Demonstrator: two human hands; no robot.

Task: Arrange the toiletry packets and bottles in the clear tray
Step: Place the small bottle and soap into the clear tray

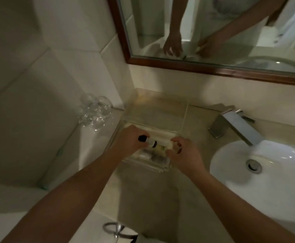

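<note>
A clear tray [158, 168] sits on the beige counter by the left wall. White packets [162, 135] lie along its far side, and small bottles [153, 156] lie at its near side. My left hand [130, 140] is shut on a small bottle with a black cap [144, 138], held over the tray. My right hand [183, 152] grips a pale cream item [171, 145] at the tray's right side; blur hides what it is. A yellowish bottle [160, 147] lies between my hands.
A white basin [265, 172] and a chrome tap [237, 126] stand to the right. Clear glasses [95, 112] sit on a ledge at the left wall. A framed mirror [213, 32] hangs above. A chrome ring [115, 229] is at the bottom edge.
</note>
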